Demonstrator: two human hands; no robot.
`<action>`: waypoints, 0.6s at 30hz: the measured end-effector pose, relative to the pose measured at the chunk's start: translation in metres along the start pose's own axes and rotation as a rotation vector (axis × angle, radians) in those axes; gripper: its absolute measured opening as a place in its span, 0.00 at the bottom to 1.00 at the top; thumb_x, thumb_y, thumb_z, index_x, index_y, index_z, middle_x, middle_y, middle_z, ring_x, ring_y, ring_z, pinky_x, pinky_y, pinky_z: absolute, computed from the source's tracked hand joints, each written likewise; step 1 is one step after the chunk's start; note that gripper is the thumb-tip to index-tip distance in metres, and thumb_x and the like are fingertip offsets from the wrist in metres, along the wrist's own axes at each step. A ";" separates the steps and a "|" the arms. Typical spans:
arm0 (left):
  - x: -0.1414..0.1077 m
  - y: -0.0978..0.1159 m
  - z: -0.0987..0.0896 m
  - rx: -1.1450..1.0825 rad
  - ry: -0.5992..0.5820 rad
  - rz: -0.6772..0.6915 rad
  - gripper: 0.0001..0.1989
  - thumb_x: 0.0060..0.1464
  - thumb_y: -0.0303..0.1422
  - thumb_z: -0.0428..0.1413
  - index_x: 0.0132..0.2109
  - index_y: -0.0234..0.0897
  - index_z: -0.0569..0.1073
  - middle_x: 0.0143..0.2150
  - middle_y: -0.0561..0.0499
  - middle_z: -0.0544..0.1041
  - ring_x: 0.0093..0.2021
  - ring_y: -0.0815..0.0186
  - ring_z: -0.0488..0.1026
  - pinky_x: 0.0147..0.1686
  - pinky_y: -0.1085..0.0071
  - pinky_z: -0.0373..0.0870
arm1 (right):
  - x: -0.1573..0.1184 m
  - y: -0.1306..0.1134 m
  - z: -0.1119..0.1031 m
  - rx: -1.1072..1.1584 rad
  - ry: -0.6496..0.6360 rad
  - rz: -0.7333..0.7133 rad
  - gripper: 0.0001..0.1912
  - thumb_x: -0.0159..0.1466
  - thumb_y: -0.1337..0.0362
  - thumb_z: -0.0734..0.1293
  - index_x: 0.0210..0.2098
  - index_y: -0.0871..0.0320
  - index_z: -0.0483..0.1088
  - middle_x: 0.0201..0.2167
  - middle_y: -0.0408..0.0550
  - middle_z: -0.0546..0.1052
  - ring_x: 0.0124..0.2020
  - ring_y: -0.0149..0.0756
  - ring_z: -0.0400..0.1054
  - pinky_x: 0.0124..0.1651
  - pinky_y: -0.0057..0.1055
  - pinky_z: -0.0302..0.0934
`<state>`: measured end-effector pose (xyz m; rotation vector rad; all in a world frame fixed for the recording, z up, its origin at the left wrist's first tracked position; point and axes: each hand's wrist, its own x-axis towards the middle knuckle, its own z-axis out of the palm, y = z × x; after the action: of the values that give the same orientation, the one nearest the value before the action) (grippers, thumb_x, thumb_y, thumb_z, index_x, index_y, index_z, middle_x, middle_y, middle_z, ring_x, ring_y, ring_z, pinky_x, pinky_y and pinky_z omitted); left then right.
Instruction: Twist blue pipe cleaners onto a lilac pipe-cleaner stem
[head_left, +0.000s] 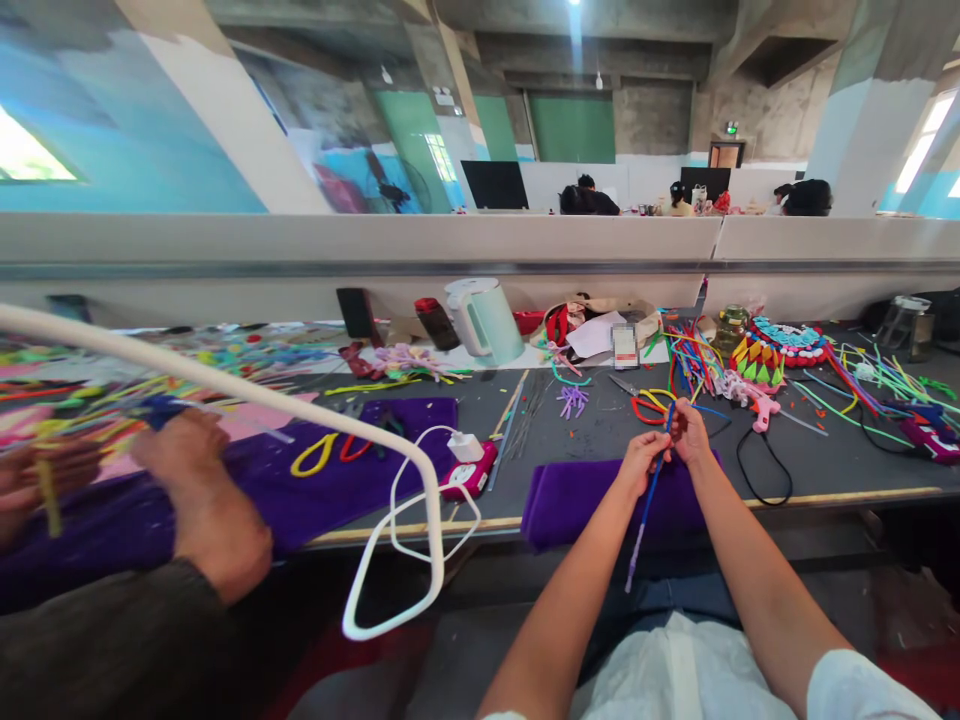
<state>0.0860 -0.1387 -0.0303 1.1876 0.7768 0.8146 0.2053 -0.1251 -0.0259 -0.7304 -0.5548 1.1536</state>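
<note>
Above a folded purple cloth [577, 495] at the table's front edge, my two hands meet close together. My left hand [643, 460] pinches a blue pipe cleaner [651, 500], whose lower end turns pale lavender and hangs down toward my lap. Slightly higher, my right hand [690, 432] has its fingers closed on the upper part of the same pipe cleaner; the fingertips partly hide it. Just behind my hands lie scissors [649, 408] with red and yellow handles. To the right rests a pink glue gun [763, 410] with a black cord.
Bundled colored pipe cleaners [686, 355] and a round colorful craft piece [787, 345] lie behind. A phone [625, 346], kettle [484, 320] and power bank [471, 472] stand left. A white lamp arm [300, 395] crosses before a co-worker's arm [206, 500].
</note>
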 end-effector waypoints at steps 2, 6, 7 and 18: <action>-0.001 -0.003 0.005 0.094 0.145 0.096 0.17 0.42 0.45 0.58 0.26 0.34 0.68 0.18 0.56 0.67 0.15 0.77 0.52 0.17 0.76 0.46 | 0.002 0.002 0.000 -0.046 0.076 -0.089 0.12 0.48 0.59 0.69 0.23 0.57 0.61 0.15 0.34 0.62 0.13 0.21 0.51 0.14 0.20 0.45; -0.005 -0.008 0.012 0.383 0.379 0.334 0.12 0.42 0.39 0.58 0.25 0.35 0.68 0.19 0.56 0.66 0.21 0.73 0.60 0.24 0.75 0.55 | 0.004 0.008 0.001 -0.208 0.209 -0.301 0.12 0.48 0.58 0.69 0.22 0.57 0.61 0.12 0.33 0.60 0.12 0.20 0.49 0.15 0.21 0.42; -0.005 -0.009 0.013 0.443 0.393 0.363 0.11 0.43 0.39 0.57 0.24 0.35 0.68 0.19 0.56 0.67 0.22 0.72 0.60 0.25 0.75 0.55 | 0.005 0.009 0.001 -0.246 0.228 -0.335 0.12 0.49 0.58 0.69 0.21 0.57 0.61 0.12 0.33 0.60 0.12 0.20 0.49 0.15 0.21 0.42; 0.005 -0.014 0.005 0.138 0.269 0.268 0.14 0.42 0.41 0.58 0.23 0.34 0.69 0.16 0.55 0.67 0.19 0.72 0.60 0.23 0.75 0.55 | 0.008 0.009 -0.002 -0.076 0.158 -0.125 0.11 0.48 0.59 0.68 0.22 0.57 0.61 0.13 0.34 0.63 0.11 0.21 0.52 0.13 0.20 0.42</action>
<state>0.0945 -0.1392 -0.0438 1.3403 0.9166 1.1751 0.2040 -0.1158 -0.0335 -0.8328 -0.5060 0.9545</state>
